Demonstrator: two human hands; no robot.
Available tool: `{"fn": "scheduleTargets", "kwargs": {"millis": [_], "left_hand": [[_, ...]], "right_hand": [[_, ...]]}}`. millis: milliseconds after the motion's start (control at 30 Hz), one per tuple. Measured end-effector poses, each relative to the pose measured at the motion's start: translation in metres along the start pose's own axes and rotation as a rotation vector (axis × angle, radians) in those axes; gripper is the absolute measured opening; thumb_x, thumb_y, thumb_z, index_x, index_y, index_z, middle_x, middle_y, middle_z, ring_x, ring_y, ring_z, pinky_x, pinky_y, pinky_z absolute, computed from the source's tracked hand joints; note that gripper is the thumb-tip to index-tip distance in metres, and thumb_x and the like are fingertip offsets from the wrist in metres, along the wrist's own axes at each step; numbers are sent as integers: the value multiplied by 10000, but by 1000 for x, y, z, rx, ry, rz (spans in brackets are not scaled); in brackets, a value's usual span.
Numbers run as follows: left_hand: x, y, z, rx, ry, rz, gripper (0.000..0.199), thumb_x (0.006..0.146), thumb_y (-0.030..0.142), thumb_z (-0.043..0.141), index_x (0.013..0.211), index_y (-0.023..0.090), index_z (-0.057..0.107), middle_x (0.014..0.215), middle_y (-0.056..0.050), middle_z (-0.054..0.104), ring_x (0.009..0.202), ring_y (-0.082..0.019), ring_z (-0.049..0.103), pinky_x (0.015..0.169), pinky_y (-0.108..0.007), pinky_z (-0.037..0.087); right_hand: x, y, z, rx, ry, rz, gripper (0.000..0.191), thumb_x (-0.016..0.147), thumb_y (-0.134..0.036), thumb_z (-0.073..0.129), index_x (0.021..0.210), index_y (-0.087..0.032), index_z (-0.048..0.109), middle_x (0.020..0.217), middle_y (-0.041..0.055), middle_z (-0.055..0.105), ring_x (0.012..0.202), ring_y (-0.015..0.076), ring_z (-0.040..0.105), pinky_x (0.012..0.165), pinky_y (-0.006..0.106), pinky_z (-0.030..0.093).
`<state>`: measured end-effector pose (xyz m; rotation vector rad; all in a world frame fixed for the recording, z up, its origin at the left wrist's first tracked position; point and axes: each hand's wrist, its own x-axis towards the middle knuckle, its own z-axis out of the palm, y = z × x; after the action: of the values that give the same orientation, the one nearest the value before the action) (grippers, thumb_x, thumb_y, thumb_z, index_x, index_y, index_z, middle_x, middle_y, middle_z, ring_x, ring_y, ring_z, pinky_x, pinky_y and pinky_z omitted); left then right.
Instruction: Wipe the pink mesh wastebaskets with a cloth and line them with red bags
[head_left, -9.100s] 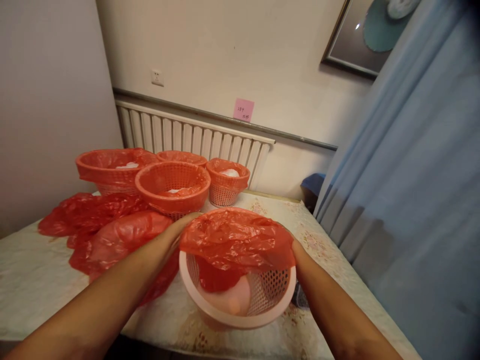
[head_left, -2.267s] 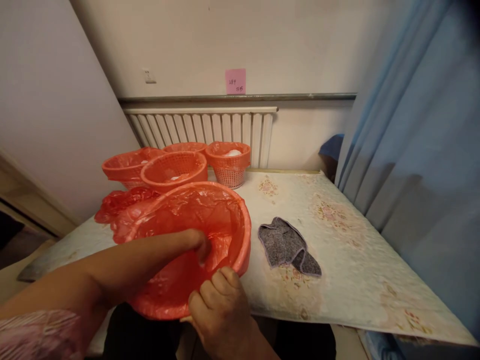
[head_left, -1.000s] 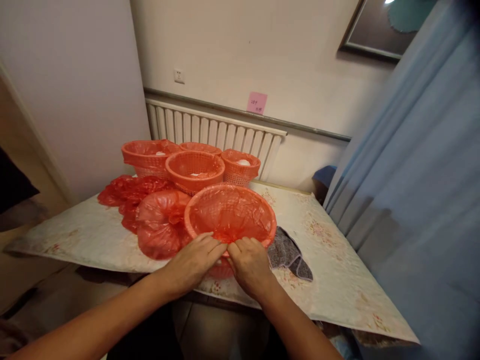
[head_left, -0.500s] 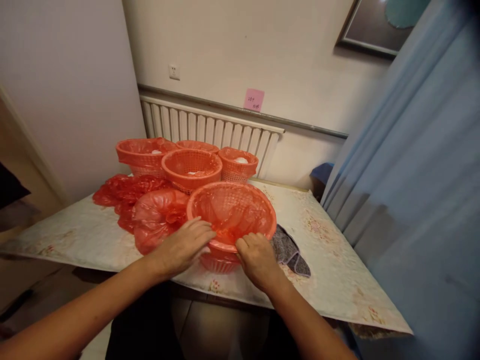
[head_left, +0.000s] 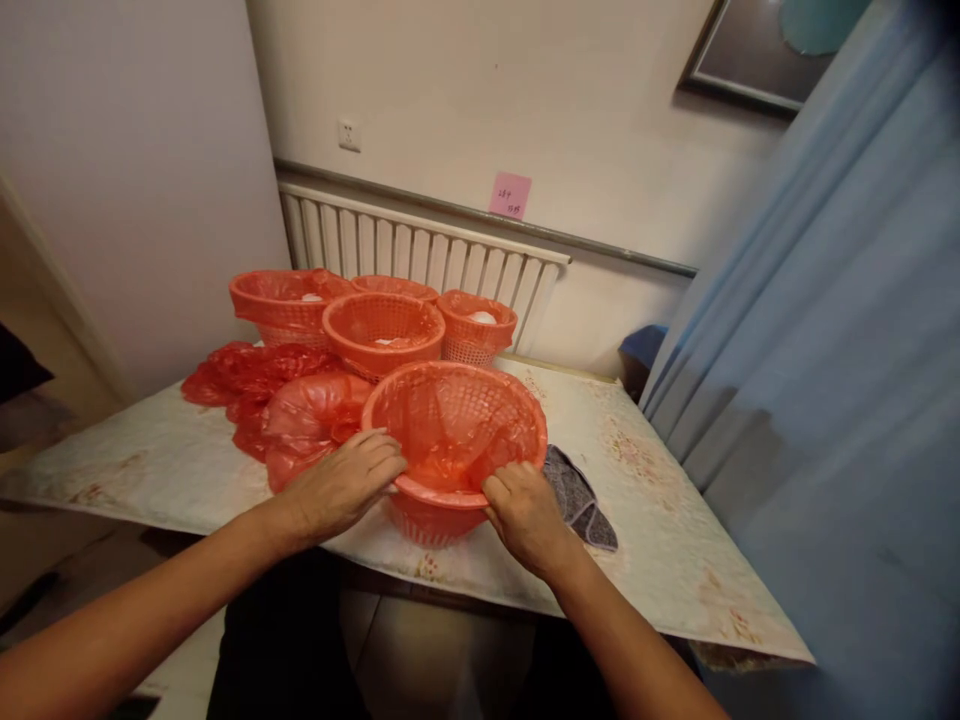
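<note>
A red mesh plastic basket (head_left: 427,525) stands near the table's front edge, tilted slightly towards me. Inside it, a thin red plastic bag (head_left: 465,420) lines the wall and folds over the rim. My left hand (head_left: 349,480) is closed over the rim's near left, thumb hidden below. At the near right, my right hand (head_left: 521,505) grips the rim and the bag's edge with curled fingers. Left of the basket lies a puffed red plastic bag (head_left: 300,420), close to my left hand.
Behind stand several more red baskets (head_left: 384,347) with bags, some holding white items. Crumpled red bags (head_left: 251,375) lie at the left. A grey cloth (head_left: 581,500) is on the floral tablecloth (head_left: 660,540). A blue curtain (head_left: 787,350) hangs at the right, a radiator (head_left: 420,245) behind.
Both hands have moved apart along the basket's rim, the left one leftwards and the right one slightly rightwards. The basket has shifted a little to the left.
</note>
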<state>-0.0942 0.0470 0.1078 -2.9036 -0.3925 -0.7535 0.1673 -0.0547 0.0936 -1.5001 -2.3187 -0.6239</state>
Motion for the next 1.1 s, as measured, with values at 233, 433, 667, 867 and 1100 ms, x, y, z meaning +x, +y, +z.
{"fn": "scheduleTargets", "kwargs": {"millis": [233,433,667,867,1100], "left_hand": [[16,49,18,56,-63,8,188,940,151,371,923,150,558,816,-60,562,816,-211,492,795,-384,443],[-8,-10,-2,57,-85,31,267,940,88,316,952,165,571,889,-58,593,891,-188,521,985,-436,365],[11,24,3,21,-55,52,269,933,297,458,1170,183,517,1037,-77,613,1013,-226,527,1020,-478,340],[12,15,15,102,-80,79,292,933,95,310,856,166,583,737,-29,551,744,-182,488,929,-425,388],[3,-17,-5,14,-52,-63,211,912,187,444,1071,208,581,1082,-80,625,1126,-243,489,1034,-476,285]], "right_hand": [[12,-41,1,16,15,5,113,885,-241,551,782,-201,529,716,13,567,691,178,454,652,328,251],[0,-9,-3,13,8,-10,179,905,-256,519,742,-183,535,742,31,572,720,170,451,663,310,271],[7,-27,2,-17,24,11,138,891,-192,514,754,-189,527,710,30,562,693,176,451,654,321,258],[8,-23,-2,24,-18,-31,101,902,-228,513,807,-196,531,753,17,568,716,175,456,658,314,266],[-7,14,1,32,18,22,164,891,-237,527,740,-175,537,759,39,561,753,173,440,694,305,282]]}}
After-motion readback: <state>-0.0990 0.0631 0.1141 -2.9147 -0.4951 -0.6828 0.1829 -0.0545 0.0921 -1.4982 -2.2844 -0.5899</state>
